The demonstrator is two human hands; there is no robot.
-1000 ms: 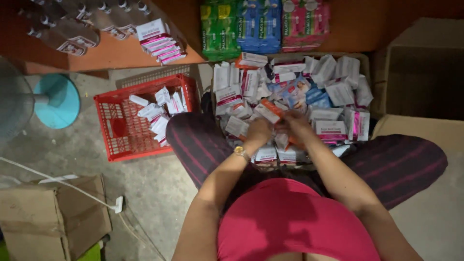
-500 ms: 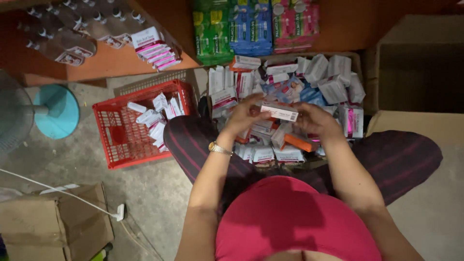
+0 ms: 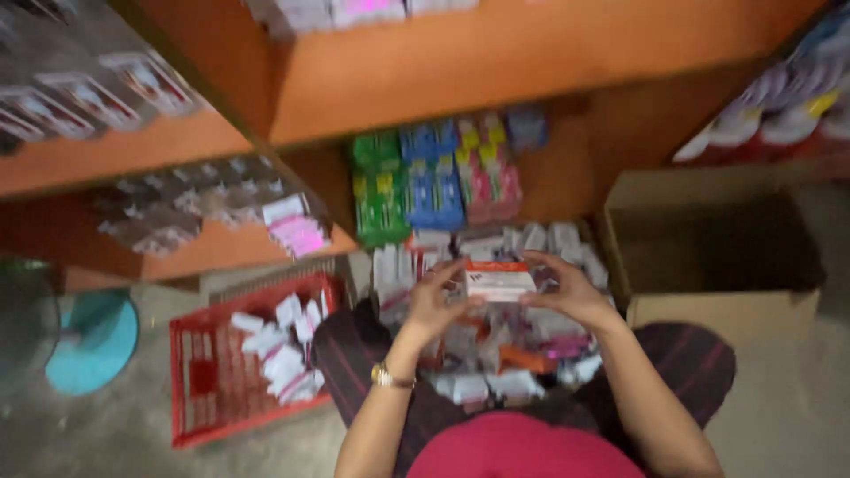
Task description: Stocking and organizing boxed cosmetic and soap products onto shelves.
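Both hands hold a small white and red box up in front of me. My left hand grips its left end and wears a gold watch at the wrist. My right hand grips its right end. Below the hands lies a heap of small white, pink and orange boxes between my knees. The picture is blurred.
A red plastic basket with several white boxes stands at the left. An open cardboard box sits at the right. Orange shelves carry green, blue and pink packets. A teal fan base stands far left.
The hands have lifted the white and red box higher, off the heap. The camera has tilted up, so more of the shelves now shows.
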